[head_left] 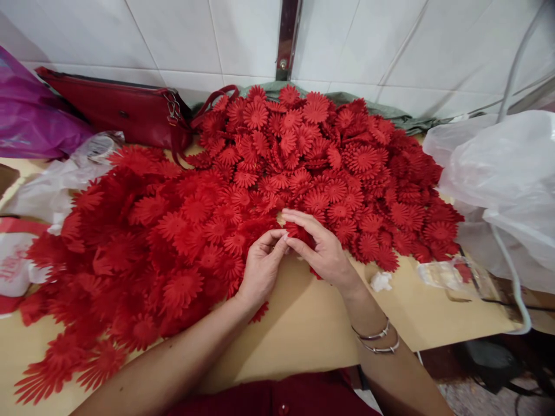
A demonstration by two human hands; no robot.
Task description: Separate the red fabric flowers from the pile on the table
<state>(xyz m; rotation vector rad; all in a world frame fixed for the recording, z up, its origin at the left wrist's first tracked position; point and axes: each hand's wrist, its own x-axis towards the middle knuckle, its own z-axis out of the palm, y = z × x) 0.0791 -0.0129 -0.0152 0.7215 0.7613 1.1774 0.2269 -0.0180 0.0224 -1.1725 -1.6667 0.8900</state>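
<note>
One red flower (pixel 299 232): gripping it inside the right hand (pixel 326 254), the nearer; pressing thumb to finger on the left hand (pixel 265 260), perhaps pinching the flower's edge; holding it just rightward of that hand, facing heaped flowers (pixel 318 153) beyond.

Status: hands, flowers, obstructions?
Right hand around red flower piece. Left hand at its edge, grip unclear. Flower heap close beyond both hands, nothing visibly blocking.

Matt, cloth-like flowers (pixel 316 108); smooth, wood-toned table (pixel 295 329)
Glossy wall tiles (pixel 247 34); faintly shiny, leather-like handbag (pixel 121 112); thin, crinkled plastic bag (pixel 511 167); shiny metal bracelets (pixel 393 348)
</note>
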